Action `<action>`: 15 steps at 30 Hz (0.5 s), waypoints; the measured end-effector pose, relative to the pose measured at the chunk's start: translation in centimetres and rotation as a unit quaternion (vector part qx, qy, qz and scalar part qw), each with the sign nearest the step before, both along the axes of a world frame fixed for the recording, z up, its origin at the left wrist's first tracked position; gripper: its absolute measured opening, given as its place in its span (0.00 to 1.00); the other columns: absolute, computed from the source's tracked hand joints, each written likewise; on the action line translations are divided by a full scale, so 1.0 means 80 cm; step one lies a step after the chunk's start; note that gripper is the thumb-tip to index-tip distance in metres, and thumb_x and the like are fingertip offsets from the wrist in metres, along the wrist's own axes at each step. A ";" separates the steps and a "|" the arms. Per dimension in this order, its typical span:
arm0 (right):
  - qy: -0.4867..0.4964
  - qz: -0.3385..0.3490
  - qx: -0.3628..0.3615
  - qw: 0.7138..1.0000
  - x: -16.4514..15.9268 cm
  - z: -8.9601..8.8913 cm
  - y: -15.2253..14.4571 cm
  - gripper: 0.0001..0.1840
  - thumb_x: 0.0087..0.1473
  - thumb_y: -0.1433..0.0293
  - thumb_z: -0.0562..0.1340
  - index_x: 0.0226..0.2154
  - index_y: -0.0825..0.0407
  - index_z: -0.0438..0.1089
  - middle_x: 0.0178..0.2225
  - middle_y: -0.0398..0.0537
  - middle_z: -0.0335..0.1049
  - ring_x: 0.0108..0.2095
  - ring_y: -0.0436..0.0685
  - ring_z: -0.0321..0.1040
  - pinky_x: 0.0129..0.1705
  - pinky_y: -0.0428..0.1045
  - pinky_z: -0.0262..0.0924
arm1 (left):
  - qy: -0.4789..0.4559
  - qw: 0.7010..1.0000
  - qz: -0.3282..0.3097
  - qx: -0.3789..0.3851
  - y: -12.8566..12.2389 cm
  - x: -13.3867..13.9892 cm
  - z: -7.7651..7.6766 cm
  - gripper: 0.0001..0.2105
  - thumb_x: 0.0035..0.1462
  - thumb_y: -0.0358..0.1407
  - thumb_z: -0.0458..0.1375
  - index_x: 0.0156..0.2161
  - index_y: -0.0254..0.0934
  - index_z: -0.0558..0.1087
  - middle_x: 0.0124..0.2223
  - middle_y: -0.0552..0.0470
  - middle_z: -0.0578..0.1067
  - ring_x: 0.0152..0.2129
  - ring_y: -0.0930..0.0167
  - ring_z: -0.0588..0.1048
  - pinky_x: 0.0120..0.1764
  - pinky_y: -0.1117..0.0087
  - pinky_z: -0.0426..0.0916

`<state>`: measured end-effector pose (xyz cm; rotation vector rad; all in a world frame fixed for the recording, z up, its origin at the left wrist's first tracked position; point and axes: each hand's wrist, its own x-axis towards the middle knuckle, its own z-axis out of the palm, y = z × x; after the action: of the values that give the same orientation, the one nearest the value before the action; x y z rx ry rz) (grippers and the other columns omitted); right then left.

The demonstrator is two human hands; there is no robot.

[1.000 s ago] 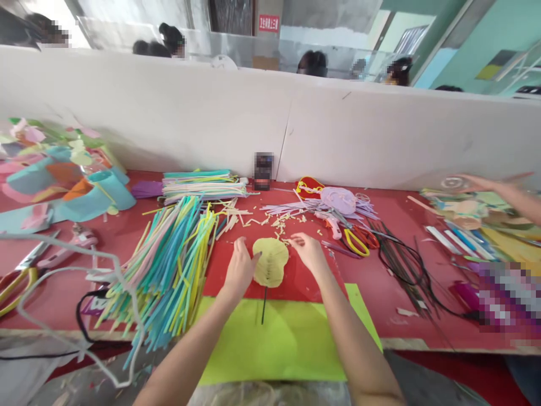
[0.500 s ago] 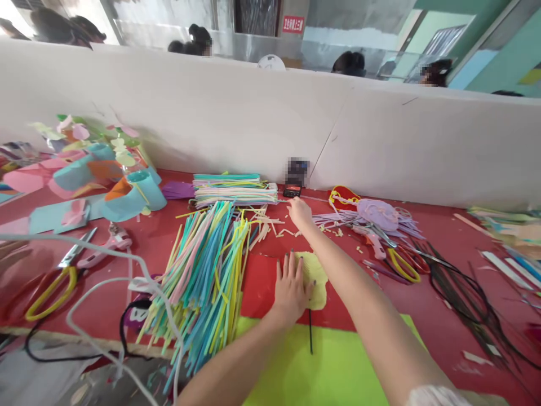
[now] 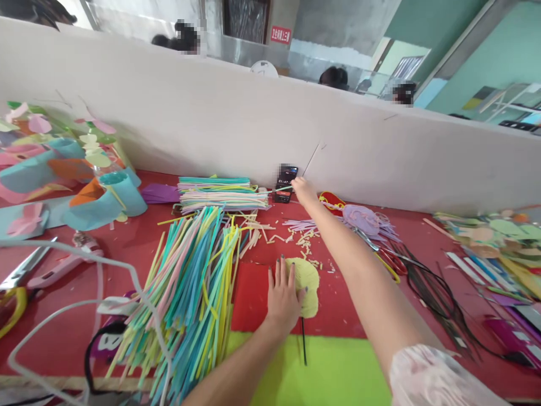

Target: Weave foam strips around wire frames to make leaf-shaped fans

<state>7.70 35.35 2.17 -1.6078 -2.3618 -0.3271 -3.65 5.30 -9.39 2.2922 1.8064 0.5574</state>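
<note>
My left hand (image 3: 283, 296) lies flat, fingers stretched out, on the left part of a pale yellow leaf-like piece (image 3: 310, 287) with a ribbed surface. A thin dark stem (image 3: 304, 344) sticks out below it over the green sheet. My right hand (image 3: 305, 193) reaches to the back, fingers closed on the end of a pale green pipe cleaner (image 3: 282, 189). That pipe cleaner stretches left to a stacked bundle of pipe cleaners (image 3: 224, 198). In front of the bundle, a large loose heap of coloured pipe cleaners (image 3: 190, 299) spreads toward the table edge.
A phone (image 3: 285, 183) leans on the white partition (image 3: 203, 113). Pink glue gun (image 3: 67, 262), scissors (image 3: 21, 276) and a white cable (image 3: 131, 270) lie left; paper crafts (image 3: 105, 194) stand behind. Purple yarn (image 3: 363, 220), dark stems (image 3: 439, 299) and clippings (image 3: 308, 242) lie right and centre.
My right hand has risen slightly toward the phone, drawing the pipe cleaner with it. My left hand stays flat on the yellow piece. The camera view has shifted and tilted.
</note>
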 end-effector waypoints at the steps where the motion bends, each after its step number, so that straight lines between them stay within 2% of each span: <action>1: 0.013 -0.004 0.013 1.000 0.013 0.018 0.002 0.10 0.60 0.71 0.54 0.43 0.57 0.67 0.46 0.54 0.66 0.46 0.54 0.63 0.48 0.54 0.59 | 0.003 1.000 0.000 0.002 0.000 0.001 -0.001 0.29 0.60 0.48 0.40 0.64 0.38 0.49 0.67 0.46 0.44 0.63 0.60 0.43 0.61 0.52 0.46; 3: 0.044 -0.017 0.041 0.998 0.040 0.052 0.000 0.10 0.60 0.76 0.51 0.38 0.60 0.67 0.44 0.57 0.66 0.47 0.53 0.59 0.50 0.52 0.54 | 0.006 1.000 -0.003 0.006 0.000 0.001 -0.001 0.29 0.61 0.47 0.39 0.64 0.38 0.49 0.67 0.46 0.44 0.63 0.61 0.44 0.61 0.52 0.46; 5: 0.144 -0.029 0.071 0.987 0.068 0.077 -0.014 0.07 0.58 0.76 0.52 0.35 0.59 0.65 0.43 0.58 0.66 0.45 0.53 0.59 0.49 0.51 0.52 | 0.003 1.000 -0.007 0.009 -0.001 0.001 0.002 0.29 0.61 0.47 0.40 0.64 0.38 0.49 0.67 0.46 0.45 0.63 0.61 0.44 0.61 0.53 0.46; 6: 0.269 -0.028 0.084 0.959 0.082 0.086 -0.026 0.04 0.57 0.75 0.54 0.33 0.58 0.64 0.42 0.57 0.67 0.43 0.52 0.60 0.47 0.50 0.53 | -0.001 1.000 -0.005 0.009 -0.001 0.002 0.005 0.29 0.61 0.47 0.40 0.64 0.37 0.49 0.67 0.45 0.45 0.63 0.61 0.44 0.61 0.53 0.46; 7: 0.395 -0.022 0.092 0.914 0.095 0.091 -0.042 0.03 0.56 0.73 0.56 0.33 0.57 0.63 0.40 0.55 0.68 0.39 0.50 0.62 0.45 0.49 0.55 | -0.006 1.000 0.001 0.010 -0.001 0.002 0.007 0.29 0.61 0.46 0.41 0.64 0.35 0.49 0.67 0.43 0.46 0.63 0.61 0.44 0.61 0.54 0.47; 8: 0.459 -0.024 0.095 0.883 0.106 0.092 -0.061 0.04 0.57 0.71 0.56 0.34 0.56 0.62 0.38 0.54 0.69 0.35 0.49 0.64 0.41 0.48 0.57 | -0.013 1.000 0.012 0.010 -0.001 0.002 0.009 0.30 0.60 0.46 0.41 0.64 0.32 0.49 0.67 0.41 0.46 0.63 0.60 0.44 0.61 0.54 0.47; 10: 0.515 -0.026 0.089 0.852 0.124 0.085 -0.107 0.09 0.58 0.65 0.53 0.37 0.54 0.59 0.35 0.53 0.71 0.29 0.49 0.66 0.33 0.48 0.60 | -0.030 0.998 0.046 0.013 -0.001 0.001 0.012 0.32 0.60 0.46 0.43 0.63 0.26 0.49 0.66 0.36 0.47 0.63 0.59 0.46 0.60 0.53 0.47; 13: 0.566 -0.009 0.046 0.823 0.134 0.056 -0.188 0.14 0.54 0.57 0.58 0.35 0.50 0.61 0.33 0.49 0.74 0.28 0.53 0.70 0.30 0.49 0.63 | -0.058 0.995 0.076 0.009 0.004 -0.003 0.010 0.32 0.56 0.47 0.49 0.60 0.24 0.55 0.64 0.33 0.51 0.62 0.56 0.48 0.60 0.49 0.43; 15: 0.659 0.002 -0.029 0.752 0.132 0.035 -0.238 0.17 0.47 0.55 0.63 0.33 0.49 0.63 0.33 0.46 0.75 0.28 0.54 0.71 0.29 0.50 0.65 | -0.092 0.993 0.070 -0.004 0.009 -0.006 0.007 0.28 0.53 0.45 0.54 0.55 0.28 0.62 0.63 0.34 0.56 0.61 0.55 0.52 0.60 0.47 0.42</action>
<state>18.28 16.31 4.95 -1.1338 -1.2168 0.6996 -4.14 6.05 -8.84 2.0435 1.8840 0.7560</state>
